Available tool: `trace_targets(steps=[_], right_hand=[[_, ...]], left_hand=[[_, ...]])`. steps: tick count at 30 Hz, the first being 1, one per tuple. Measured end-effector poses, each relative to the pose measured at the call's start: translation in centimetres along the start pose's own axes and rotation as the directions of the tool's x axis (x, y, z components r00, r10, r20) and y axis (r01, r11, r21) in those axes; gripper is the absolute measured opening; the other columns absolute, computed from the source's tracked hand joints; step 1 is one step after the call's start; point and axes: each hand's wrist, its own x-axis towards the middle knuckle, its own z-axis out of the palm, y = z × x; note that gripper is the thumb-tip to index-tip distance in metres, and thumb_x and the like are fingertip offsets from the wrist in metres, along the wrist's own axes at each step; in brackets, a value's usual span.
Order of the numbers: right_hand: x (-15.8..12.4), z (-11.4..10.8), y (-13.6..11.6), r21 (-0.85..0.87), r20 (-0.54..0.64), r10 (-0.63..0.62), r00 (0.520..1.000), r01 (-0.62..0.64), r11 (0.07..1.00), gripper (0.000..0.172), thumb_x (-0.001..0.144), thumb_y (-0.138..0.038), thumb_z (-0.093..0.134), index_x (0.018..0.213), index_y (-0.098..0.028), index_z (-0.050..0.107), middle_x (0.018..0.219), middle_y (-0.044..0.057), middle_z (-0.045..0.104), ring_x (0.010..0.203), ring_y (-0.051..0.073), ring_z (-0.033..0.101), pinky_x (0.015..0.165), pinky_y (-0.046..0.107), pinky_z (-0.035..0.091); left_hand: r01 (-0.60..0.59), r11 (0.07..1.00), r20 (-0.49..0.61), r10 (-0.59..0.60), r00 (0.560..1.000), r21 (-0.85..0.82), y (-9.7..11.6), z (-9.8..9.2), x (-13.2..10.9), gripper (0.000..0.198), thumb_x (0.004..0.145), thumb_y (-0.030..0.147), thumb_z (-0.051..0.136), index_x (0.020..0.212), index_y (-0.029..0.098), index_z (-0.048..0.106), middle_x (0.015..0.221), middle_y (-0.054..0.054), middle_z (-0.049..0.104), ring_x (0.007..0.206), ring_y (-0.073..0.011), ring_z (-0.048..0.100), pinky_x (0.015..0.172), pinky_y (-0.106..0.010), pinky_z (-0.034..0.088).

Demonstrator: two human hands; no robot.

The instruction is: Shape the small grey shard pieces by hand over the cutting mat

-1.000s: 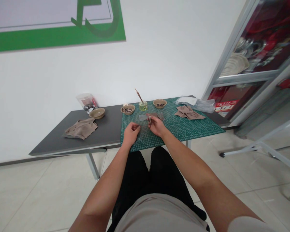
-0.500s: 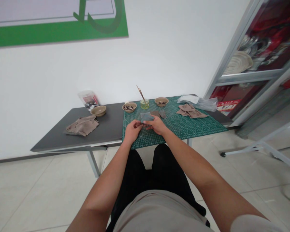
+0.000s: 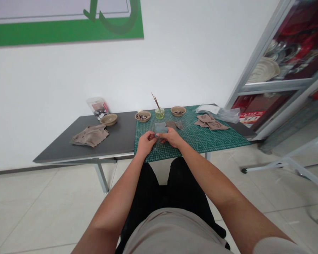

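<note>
My right hand is closed on a small grey-blue square sheet, with the thumb lying on its lower edge. Close beside it, the fingers of my left hand are pinched together near the sheet's lower left corner; what they hold is too small to make out. Both hands are over the front part of a green cutting mat with white grid lines. Just beyond my right hand lie a flat brown piece and a small grey piece.
At the back stand a bowl of dark and light pieces, a glass jar with thin sticks, and another bowl. Brown cloths lie either side. A third bowl, a clear tub and plastic bags sit farther out.
The grey-blue sheet has tilted slightly, so its face shows squarer. Both hands stay close together in nearly the same place; the whole view has shifted a little.
</note>
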Motion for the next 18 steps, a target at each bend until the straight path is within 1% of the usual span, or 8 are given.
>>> trace_targets(steps=[2,4,7,9,11,14,16,18], right_hand=[[0.09,0.15,0.0,-0.041,0.005,0.005,1.0,-0.005,0.999,0.039,0.059,-0.038,0.087,0.084,-0.015,0.067,0.065,0.001,0.066,0.052,0.012,0.059,0.045,0.022,0.048],[0.18,0.3,0.01,-0.083,0.009,0.013,1.0,-0.012,0.996,0.039,0.058,-0.038,0.087,0.083,-0.014,0.069,0.062,0.001,0.065,0.051,0.012,0.059,0.044,0.022,0.047],[0.16,0.47,-0.04,-0.113,0.013,0.024,1.0,-0.022,0.993,0.037,0.059,-0.04,0.086,0.08,-0.014,0.071,0.063,0.002,0.067,0.052,0.013,0.06,0.047,0.023,0.05],[0.04,0.52,-0.15,-0.086,0.012,0.03,0.999,-0.029,0.996,0.037,0.059,-0.041,0.086,0.079,-0.013,0.072,0.065,0.003,0.068,0.056,0.014,0.063,0.051,0.025,0.053],[-0.11,0.53,-0.27,-0.036,0.0,0.03,1.0,-0.03,0.999,0.039,0.059,-0.043,0.086,0.078,-0.013,0.072,0.067,0.005,0.07,0.058,0.015,0.065,0.054,0.027,0.054],[-0.18,0.53,-0.31,0.005,-0.038,0.011,0.999,-0.011,1.0,0.04,0.058,-0.045,0.086,0.077,-0.013,0.072,0.068,0.006,0.071,0.059,0.016,0.066,0.052,0.026,0.053],[-0.14,0.54,-0.24,-0.021,-0.046,-0.002,0.999,0.001,1.0,0.037,0.059,-0.043,0.086,0.075,-0.013,0.071,0.066,0.005,0.07,0.057,0.016,0.065,0.05,0.025,0.053],[-0.1,0.53,-0.14,-0.068,-0.041,-0.011,0.999,0.009,0.998,0.034,0.059,-0.041,0.086,0.073,-0.014,0.071,0.062,0.004,0.069,0.055,0.015,0.064,0.05,0.025,0.053]], left_hand=[[-0.001,0.998,-0.025,0.003,1.0,0.061,0.17,-0.06,0.0,0.009,0.076,0.028,0.063,0.074,0.019,0.06,0.064,0.005,0.054,0.061,-0.0108,0.049,0.062,-0.023,0.038],[-0.001,0.992,-0.05,0.008,0.999,0.126,0.25,-0.06,-0.02,0.013,0.075,0.026,0.063,0.067,0.019,0.057,0.06,0.005,0.05,0.06,-0.0108,0.046,0.06,-0.024,0.036],[0.002,0.983,-0.084,0.014,0.996,0.184,0.12,-0.01,-0.15,0.017,0.075,0.025,0.064,0.062,0.019,0.054,0.058,0.005,0.049,0.059,-0.0109,0.046,0.059,-0.024,0.035],[0.008,0.985,-0.099,0.009,0.995,0.17,-0.08,0.04,-0.26,0.016,0.076,0.027,0.065,0.064,0.019,0.058,0.06,0.005,0.052,0.06,-0.011,0.047,0.06,-0.024,0.036],[0.024,0.994,-0.109,-0.013,0.994,0.104,-0.3,0.08,-0.35,0.013,0.075,0.031,0.066,0.07,0.019,0.063,0.063,0.004,0.057,0.061,-0.0112,0.05,0.061,-0.024,0.038],[0.044,0.999,-0.113,-0.044,0.993,-0.005,-0.49,0.14,-0.4,0.015,0.075,0.033,0.068,0.077,0.018,0.066,0.067,0.003,0.062,0.062,-0.0118,0.053,0.061,-0.024,0.041],[0.048,0.999,-0.112,-0.047,0.993,0.002,-0.41,0.2,-0.42,0.015,0.075,0.034,0.068,0.075,0.018,0.066,0.066,0.002,0.063,0.062,-0.0118,0.053,0.061,-0.024,0.041],[0.046,0.996,-0.119,-0.036,0.992,0.082,-0.18,0.26,-0.47,0.016,0.075,0.033,0.068,0.07,0.018,0.065,0.064,0.002,0.061,0.06,-0.0115,0.052,0.06,-0.024,0.04]])
